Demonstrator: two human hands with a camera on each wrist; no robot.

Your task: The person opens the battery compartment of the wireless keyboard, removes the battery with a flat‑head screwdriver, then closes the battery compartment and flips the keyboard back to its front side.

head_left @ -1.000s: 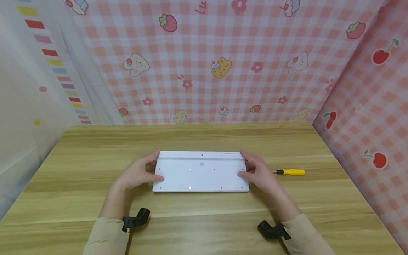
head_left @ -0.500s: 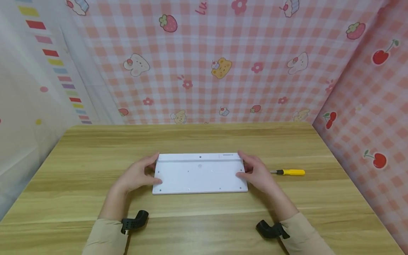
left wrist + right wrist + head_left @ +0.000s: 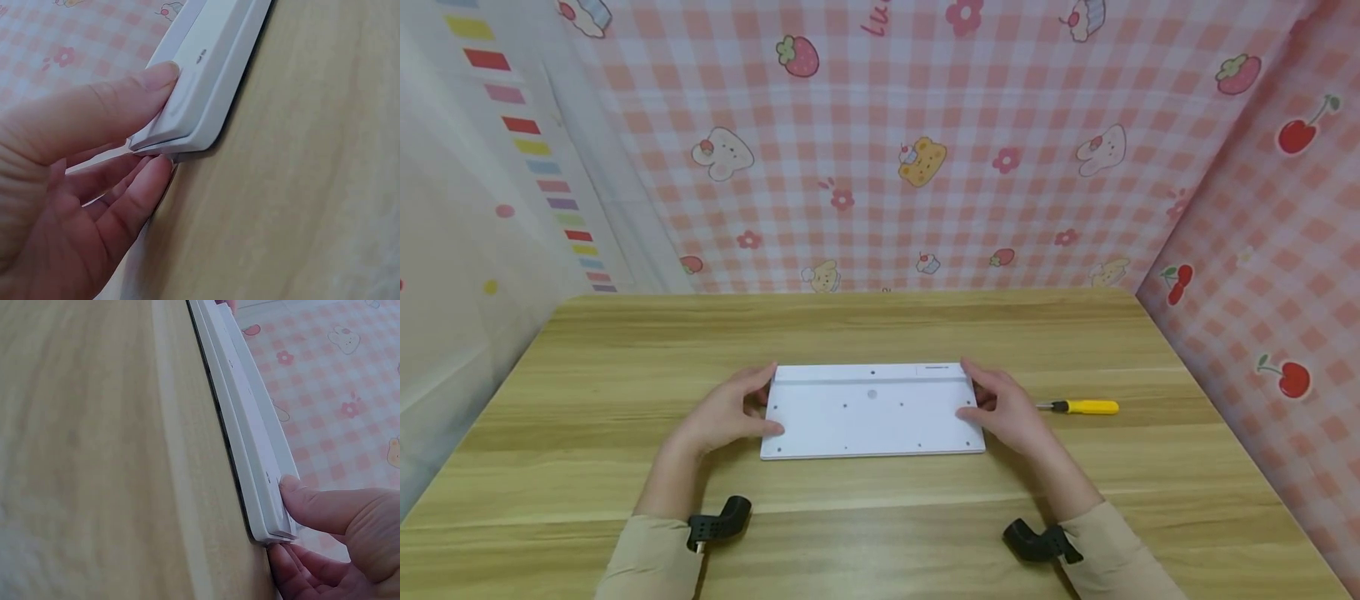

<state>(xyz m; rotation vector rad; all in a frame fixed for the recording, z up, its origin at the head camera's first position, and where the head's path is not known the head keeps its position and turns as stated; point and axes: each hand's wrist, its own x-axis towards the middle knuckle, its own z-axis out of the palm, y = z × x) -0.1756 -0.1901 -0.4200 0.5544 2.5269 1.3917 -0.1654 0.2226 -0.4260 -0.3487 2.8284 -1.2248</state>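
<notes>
A white keyboard (image 3: 880, 425) lies with its underside up on the wooden table, its screws and a raised bar along the far edge showing in the head view. My left hand (image 3: 722, 414) grips its left end, thumb on the upper face and fingertips at the edge below. At the right end my right hand (image 3: 1011, 412) holds it the same way, as the right wrist view also shows. The keys cannot be seen from here. Just right of the right hand lies a screwdriver (image 3: 1086, 407) with a yellow handle; part of its shaft is hidden.
The wooden table (image 3: 880, 533) ends at a pink checked cloth (image 3: 880, 183) behind, with another patterned cloth (image 3: 1285, 292) on the right. Black wrist mounts (image 3: 722, 521) sit at both sleeves.
Both hands have shifted the keyboard slightly toward me, and bright reflections on its screws have gone. The grip of both hands looks the same; the screwdriver stays in place.
</notes>
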